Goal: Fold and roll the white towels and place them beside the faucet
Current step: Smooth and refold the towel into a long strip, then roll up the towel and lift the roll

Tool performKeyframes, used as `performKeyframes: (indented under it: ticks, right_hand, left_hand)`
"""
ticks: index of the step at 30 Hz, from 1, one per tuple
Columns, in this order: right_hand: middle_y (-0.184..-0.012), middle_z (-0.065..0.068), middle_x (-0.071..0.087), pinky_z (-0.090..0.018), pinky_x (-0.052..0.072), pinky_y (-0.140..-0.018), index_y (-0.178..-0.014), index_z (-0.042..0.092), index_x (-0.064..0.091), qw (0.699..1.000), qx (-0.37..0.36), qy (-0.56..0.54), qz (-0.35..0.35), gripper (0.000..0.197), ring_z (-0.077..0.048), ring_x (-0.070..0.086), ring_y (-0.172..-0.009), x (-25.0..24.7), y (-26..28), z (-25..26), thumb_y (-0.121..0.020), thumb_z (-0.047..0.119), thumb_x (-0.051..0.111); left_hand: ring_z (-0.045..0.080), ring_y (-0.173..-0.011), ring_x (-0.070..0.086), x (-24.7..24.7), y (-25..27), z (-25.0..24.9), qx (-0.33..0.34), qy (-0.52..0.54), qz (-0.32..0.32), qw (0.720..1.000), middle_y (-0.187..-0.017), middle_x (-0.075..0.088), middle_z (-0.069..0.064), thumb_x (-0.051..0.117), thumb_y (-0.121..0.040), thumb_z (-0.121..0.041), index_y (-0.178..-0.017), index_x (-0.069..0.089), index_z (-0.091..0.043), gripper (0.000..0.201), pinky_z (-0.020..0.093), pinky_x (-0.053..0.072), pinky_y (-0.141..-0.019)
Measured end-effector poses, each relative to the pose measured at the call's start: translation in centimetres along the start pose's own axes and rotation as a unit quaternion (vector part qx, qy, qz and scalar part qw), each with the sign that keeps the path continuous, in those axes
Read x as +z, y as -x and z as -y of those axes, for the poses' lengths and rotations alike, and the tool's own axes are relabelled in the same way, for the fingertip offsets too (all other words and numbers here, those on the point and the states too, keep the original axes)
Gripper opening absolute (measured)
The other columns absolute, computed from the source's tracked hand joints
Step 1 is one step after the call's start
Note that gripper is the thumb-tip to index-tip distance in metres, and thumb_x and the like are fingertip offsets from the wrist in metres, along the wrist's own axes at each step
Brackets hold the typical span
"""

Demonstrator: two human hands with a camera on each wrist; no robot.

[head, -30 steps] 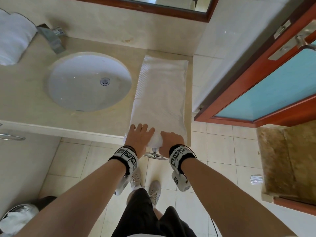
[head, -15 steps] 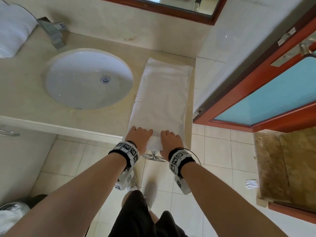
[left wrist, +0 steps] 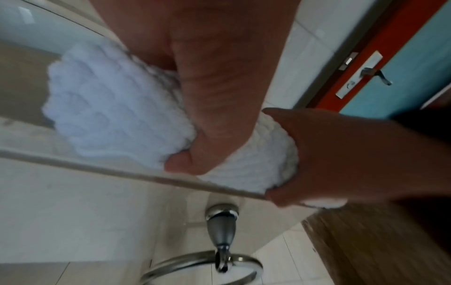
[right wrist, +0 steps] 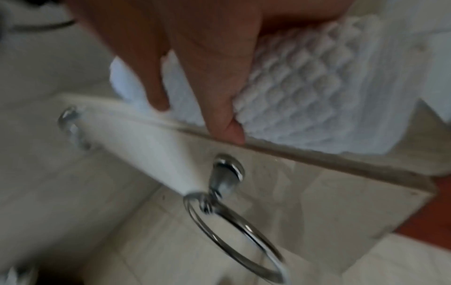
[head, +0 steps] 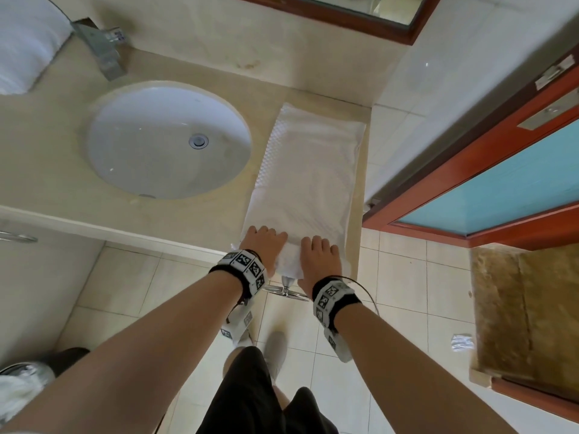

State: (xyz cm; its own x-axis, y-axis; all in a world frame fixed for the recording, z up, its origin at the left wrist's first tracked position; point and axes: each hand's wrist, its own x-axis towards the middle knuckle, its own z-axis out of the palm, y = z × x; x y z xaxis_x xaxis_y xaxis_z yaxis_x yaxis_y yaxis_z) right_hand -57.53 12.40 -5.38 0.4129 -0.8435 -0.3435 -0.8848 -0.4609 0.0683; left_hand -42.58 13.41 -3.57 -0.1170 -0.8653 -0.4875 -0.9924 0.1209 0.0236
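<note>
A white towel (head: 308, 170), folded into a long strip, lies on the beige counter (head: 56, 170) to the right of the sink (head: 169, 139). Its near end is rolled up at the counter's front edge. My left hand (head: 263, 244) and right hand (head: 319, 258) grip this roll side by side. In the wrist views the waffle-textured roll (left wrist: 109, 115) (right wrist: 305, 92) sits under the fingers, and each thumb (left wrist: 185, 162) (right wrist: 227, 127) curls beneath it. The faucet (head: 103, 51) stands at the back left, with another white towel (head: 25, 42) left of it.
A chrome towel ring (head: 285, 289) (right wrist: 231, 221) hangs below the counter edge, just under my hands. A tiled wall and a red door with a blue pane (head: 501, 183) close off the right. A brown mat (head: 526, 308) and a bin (head: 22, 380) are on the floor.
Both hands have pushed the rolled end a little farther onto the counter, away from me, and the roll has thickened slightly. The flat part of the towel has stayed put.
</note>
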Motion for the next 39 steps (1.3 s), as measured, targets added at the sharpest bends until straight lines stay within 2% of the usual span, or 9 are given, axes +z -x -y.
performKeyframes:
  ticks: [5,10,15,20,23,25,29,32,39]
  right_hand:
    - [-0.119,-0.002,0.058,-0.037,0.046,-0.096,-0.124,0.019,0.048,0.977,-0.008,-0.095,0.193,0.06,-0.024,0.056,-0.11,-3.3,-3.4,-1.6,-0.074,0.037,0.075]
    - [-0.13,-0.013,0.044,-0.047,0.035,-0.106,-0.132,0.012,0.036,0.997,0.015,0.021,0.078,0.074,-0.034,0.043,-0.121,-2.9,-1.6,-0.4,-0.073,0.038,0.073]
    - [-0.111,-0.012,0.046,-0.045,0.041,-0.094,-0.117,0.01,0.037,0.999,0.049,0.008,0.005,0.073,-0.033,0.046,-0.1,-1.2,-0.3,0.3,-0.058,0.021,0.077]
    - [-0.13,-0.009,0.048,-0.042,0.037,-0.105,-0.133,0.013,0.041,0.995,0.053,-0.045,0.069,0.064,-0.03,0.046,-0.119,-2.3,-3.4,-0.7,-0.077,0.029,0.068]
    - [-0.141,-0.007,0.048,-0.042,0.033,-0.111,-0.141,0.016,0.041,0.984,0.045,-0.086,0.148,0.061,-0.028,0.044,-0.128,-3.3,-5.9,-2.0,-0.085,0.032,0.058]
    - [-0.14,-0.009,0.046,-0.044,0.033,-0.11,-0.141,0.014,0.039,0.983,0.046,-0.061,0.165,0.067,-0.03,0.043,-0.127,-3.4,-6.2,-1.9,-0.082,0.037,0.061]
    - [-0.109,-0.009,0.046,-0.044,0.04,-0.09,-0.117,0.015,0.042,0.996,0.074,-0.01,0.057,0.072,-0.03,0.044,-0.097,-1.8,-3.7,-0.3,-0.058,0.034,0.078]
    - [-0.108,-0.007,0.05,-0.041,0.043,-0.09,-0.115,0.014,0.046,0.995,0.083,-0.059,0.015,0.065,-0.028,0.048,-0.097,-1.1,-3.9,-0.8,-0.063,0.035,0.078]
    - [-0.131,-0.005,0.05,-0.042,0.036,-0.106,-0.134,0.018,0.045,0.983,0.056,-0.098,0.147,0.069,-0.028,0.046,-0.12,-3.4,-8.2,-2.8,-0.074,0.041,0.068]
  left_hand:
    - [0.028,-0.117,0.043,0.3,1.4,-0.7,0.007,-0.098,-0.056,0.994,-0.131,0.041,0.006,0.074,-0.069,-0.02,-0.134,0.033,-0.02,0.077,0.046,0.034,-0.099]
    - [0.024,-0.119,0.045,-0.8,-0.6,-0.3,-0.012,-0.033,-0.007,0.999,-0.13,0.047,0.001,0.072,-0.08,-0.02,-0.132,0.039,-0.02,0.062,0.041,0.038,-0.098]
    - [0.026,-0.125,0.044,-3.0,-3.4,1.4,0.031,0.022,0.11,0.993,-0.132,0.048,0.003,0.073,-0.081,-0.019,-0.136,0.042,-0.02,0.063,0.044,0.036,-0.105]
    - [0.03,-0.121,0.041,-2.0,-2.1,0.7,0.019,-0.055,-0.013,0.998,-0.133,0.042,0.008,0.073,-0.073,-0.043,-0.137,0.035,-0.02,0.078,0.046,0.029,-0.106]
    - [0.03,-0.118,0.04,-0.7,-1.2,0.4,0.014,-0.106,-0.077,0.991,-0.132,0.04,0.008,0.075,-0.069,-0.024,-0.137,0.031,-0.018,0.08,0.05,0.029,-0.106]
    - [0.027,-0.114,0.041,-0.4,-1.6,0.4,-0.004,-0.095,-0.071,0.993,-0.129,0.042,0.004,0.075,-0.069,-0.022,-0.134,0.03,-0.019,0.079,0.046,0.033,-0.099]
    - [0.024,-0.121,0.042,-1.3,-4.4,0.5,-0.023,-0.035,-0.038,0.998,-0.131,0.047,-0.002,0.075,-0.075,-0.047,-0.133,0.036,-0.023,0.074,0.044,0.032,-0.101]
    - [0.026,-0.125,0.04,-2.4,-5.9,0.5,-0.012,-0.029,0.007,0.999,-0.133,0.047,0.001,0.073,-0.078,-0.035,-0.135,0.038,-0.022,0.068,0.044,0.032,-0.103]
    - [0.029,-0.114,0.048,-1.3,-3.7,1.1,-0.021,-0.074,-0.12,0.99,-0.126,0.049,0.006,0.069,-0.08,-0.02,-0.132,0.043,-0.018,0.057,0.045,0.035,-0.103]
